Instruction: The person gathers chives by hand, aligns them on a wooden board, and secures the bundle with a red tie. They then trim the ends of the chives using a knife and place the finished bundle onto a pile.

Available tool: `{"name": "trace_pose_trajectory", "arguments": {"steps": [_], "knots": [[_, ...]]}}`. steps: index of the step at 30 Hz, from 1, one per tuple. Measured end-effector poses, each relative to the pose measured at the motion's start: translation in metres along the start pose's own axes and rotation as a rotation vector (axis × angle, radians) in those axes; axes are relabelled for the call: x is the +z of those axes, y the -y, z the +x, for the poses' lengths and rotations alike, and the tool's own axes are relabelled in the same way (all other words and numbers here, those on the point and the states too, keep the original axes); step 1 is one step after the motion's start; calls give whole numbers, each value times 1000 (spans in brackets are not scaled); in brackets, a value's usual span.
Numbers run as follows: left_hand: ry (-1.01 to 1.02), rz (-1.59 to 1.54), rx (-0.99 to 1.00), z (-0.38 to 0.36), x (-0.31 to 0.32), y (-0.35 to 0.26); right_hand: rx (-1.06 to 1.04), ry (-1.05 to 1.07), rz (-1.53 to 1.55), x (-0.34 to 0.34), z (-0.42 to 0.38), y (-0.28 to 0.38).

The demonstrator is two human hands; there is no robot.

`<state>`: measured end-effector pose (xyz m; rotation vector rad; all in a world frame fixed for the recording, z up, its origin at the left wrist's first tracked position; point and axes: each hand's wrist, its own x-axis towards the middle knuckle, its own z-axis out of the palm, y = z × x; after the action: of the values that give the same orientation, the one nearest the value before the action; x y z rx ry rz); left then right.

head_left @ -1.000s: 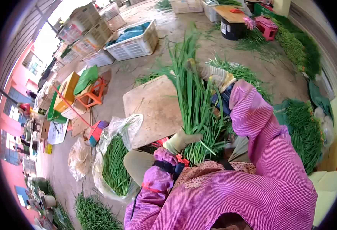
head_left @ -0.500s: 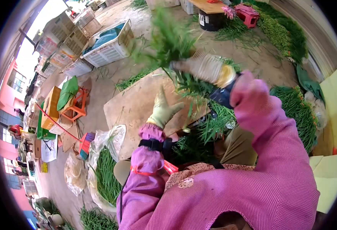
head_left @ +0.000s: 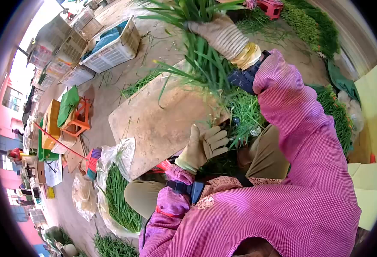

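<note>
My right hand (head_left: pixel 223 36), in a grey-white knitted glove, is closed around a bunch of long-leaved green stalks (head_left: pixel 201 60), held up beyond the far right part of the board. Leaves stick out on both sides of the fist. My left hand (head_left: pixel 203 147), in a pale cream glove, is turned palm up near my lap with its fingers spread and nothing in it. It is by the near edge of a worn, flat brown board (head_left: pixel 167 115). Loose greens (head_left: pixel 246 111) lie to the right of the board, by my knee.
A plastic-lined heap of green stalks (head_left: pixel 119 197) lies at my left. A white crate (head_left: pixel 111 53) and an orange stool (head_left: pixel 80 118) stand beyond it, with a broom (head_left: pixel 93 162) nearby. More stacked greens (head_left: pixel 332 115) lie at my right, and a pink stool (head_left: pixel 271 8) is farther off.
My right hand has moved up and away with the bunch, which is now less blurred. My left hand has drawn back toward my lap and turned palm up.
</note>
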<state>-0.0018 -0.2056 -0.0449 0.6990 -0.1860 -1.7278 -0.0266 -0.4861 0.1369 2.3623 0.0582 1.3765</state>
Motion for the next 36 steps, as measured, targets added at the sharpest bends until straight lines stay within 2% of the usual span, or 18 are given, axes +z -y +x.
{"name": "trace_pose_trajectory", "arguments": {"steps": [3,5,7,9,11,13,15,17,19,20,22,23,24,25,27,32,33,36], "knots": [[177,-56,94,2,15,-6,391,278,280,-53,28,44],[210,-116,119,-1,21,-5,32,-246,101,-53,7,88],[242,-207,150,-9,14,0,470,12,1266,-55,-38,144],[184,-246,116,-22,-19,26,171,429,615,-30,-130,208],[82,-269,27,-32,-70,62,262,464,849,-46,-167,251],[-43,-282,-64,-33,-138,111,22,777,882,-54,-193,268],[-70,-329,-141,-25,-186,137,53,666,880,-81,-183,268],[93,-330,-138,-33,-135,102,-107,923,761,-97,-185,270],[-33,-334,-263,-36,-90,84,-242,1242,772,-117,-169,261],[-144,-262,-256,-36,-83,88,-115,898,975,-121,-169,253],[-257,-188,-252,-38,-90,97,61,1452,1377,-120,-142,225],[-149,271,10,-36,-107,102,243,1688,1536,-115,-118,198],[-31,725,278,-35,-124,107,320,1349,1419,-96,-144,186],[-48,-12,-211,-42,-98,88,383,1017,1284,-77,-170,174],[-124,-32,-236,-35,-123,98,956,945,812,-48,-168,137],[-265,60,-391,-39,-121,78,1601,1338,1156,28,-219,114],[-306,87,-437,-40,-113,70,1396,1399,1043,41,-232,121],[-256,307,-319,-44,-132,77,1406,1458,1214,49,-229,126]]}}
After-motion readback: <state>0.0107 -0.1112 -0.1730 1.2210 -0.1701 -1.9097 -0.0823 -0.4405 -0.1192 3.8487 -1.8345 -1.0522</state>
